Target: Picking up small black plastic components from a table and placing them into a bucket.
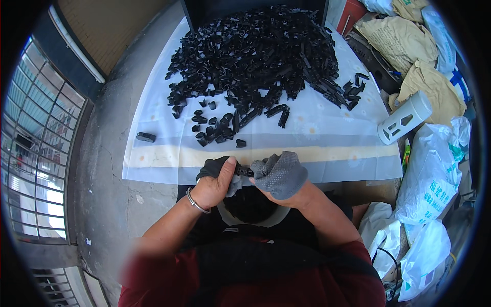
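Black part (245, 172) sits in the head view with your left hand (217, 175) and right hand (280, 175) clamped on its ends, at the near edge of the white tablecloth (327, 140). Below is a pale bucket (271, 219); beyond, a heap of black pieces (250, 59).

I wear a dotted grey right glove (280, 176), a darker left glove (210, 168) and maroon sleeves (354, 251); the parts (255, 59) are black, the daisy-print cloth (335, 128) white, banded cream.
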The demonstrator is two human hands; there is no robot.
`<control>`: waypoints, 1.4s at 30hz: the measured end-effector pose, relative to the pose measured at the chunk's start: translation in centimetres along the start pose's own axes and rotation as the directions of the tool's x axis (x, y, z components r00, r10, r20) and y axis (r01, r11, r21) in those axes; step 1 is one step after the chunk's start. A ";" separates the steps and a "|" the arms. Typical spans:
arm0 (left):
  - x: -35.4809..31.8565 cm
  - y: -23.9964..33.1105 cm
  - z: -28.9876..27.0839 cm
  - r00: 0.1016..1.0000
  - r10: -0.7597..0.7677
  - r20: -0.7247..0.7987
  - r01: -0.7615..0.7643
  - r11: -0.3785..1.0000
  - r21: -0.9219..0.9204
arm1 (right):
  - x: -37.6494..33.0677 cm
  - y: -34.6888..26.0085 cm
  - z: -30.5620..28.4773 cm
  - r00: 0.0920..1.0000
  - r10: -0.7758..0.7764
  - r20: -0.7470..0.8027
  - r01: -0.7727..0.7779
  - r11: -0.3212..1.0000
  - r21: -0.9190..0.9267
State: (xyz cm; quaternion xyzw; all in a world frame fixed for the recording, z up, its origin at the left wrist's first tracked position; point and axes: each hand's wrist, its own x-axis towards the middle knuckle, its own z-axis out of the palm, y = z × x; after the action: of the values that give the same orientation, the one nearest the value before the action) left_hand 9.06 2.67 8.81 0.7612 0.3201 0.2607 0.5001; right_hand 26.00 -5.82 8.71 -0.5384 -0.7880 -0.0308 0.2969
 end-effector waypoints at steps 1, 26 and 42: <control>-0.1 0.2 0.0 1.000 0.019 0.008 -0.020 0.998 0.059 | -0.2 0.0 0.2 0.996 -0.090 0.007 0.091 0.992 -0.089; 4.5 -1.7 0.2 0.921 0.373 0.113 -0.306 0.511 0.803 | 1.0 5.3 0.0 0.944 0.324 -0.063 -0.330 0.911 -0.247; 0.0 -1.9 2.2 0.938 -0.315 0.142 0.312 0.592 -0.743 | 0.1 0.2 1.1 0.998 -0.049 -0.027 0.044 0.985 -0.166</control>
State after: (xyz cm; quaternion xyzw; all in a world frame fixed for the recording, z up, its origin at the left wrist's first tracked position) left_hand 10.21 1.89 6.22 0.4144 0.3121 0.2794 0.8080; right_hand 25.64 -5.24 7.84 -0.5421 -0.7903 -0.1114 0.2629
